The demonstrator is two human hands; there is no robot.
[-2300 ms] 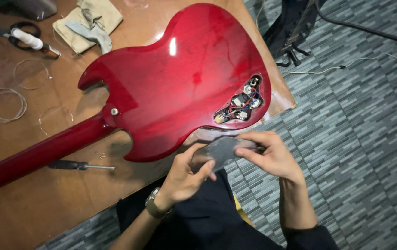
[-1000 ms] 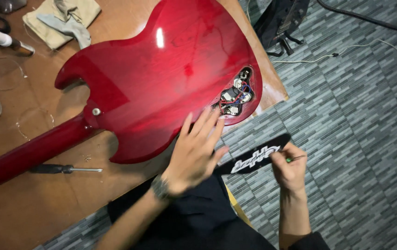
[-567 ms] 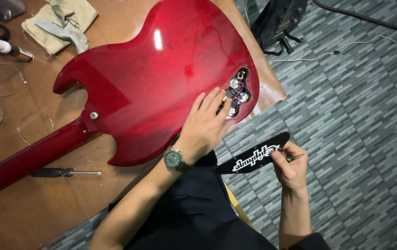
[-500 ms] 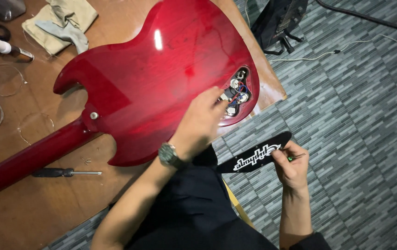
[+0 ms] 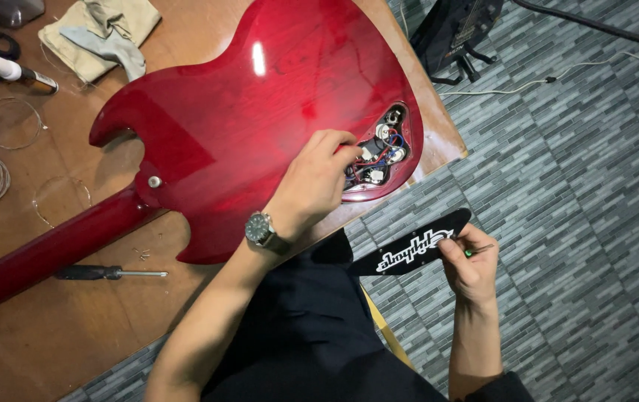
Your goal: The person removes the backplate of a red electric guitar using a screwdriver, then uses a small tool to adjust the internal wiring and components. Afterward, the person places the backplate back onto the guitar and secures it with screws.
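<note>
Nearest, the right hand (image 5: pixel 470 262) pinches a flat black plastic cover plate (image 5: pixel 412 244) with white lettering, held below the glossy red electric guitar body (image 5: pixel 260 119). The left hand (image 5: pixel 312 182), wearing a wristwatch (image 5: pixel 260 228), rests on that body, fingers curled into its open wiring cavity (image 5: pixel 379 152). Left of the body lies a black-handled screwdriver (image 5: pixel 107 273) on the wooden table (image 5: pixel 29 350).

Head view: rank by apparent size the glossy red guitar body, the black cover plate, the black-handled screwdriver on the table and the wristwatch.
1. Glossy red guitar body
2. Black cover plate in the right hand
3. Black-handled screwdriver, thinner, though similar in length
4. Wristwatch on the left hand
</note>
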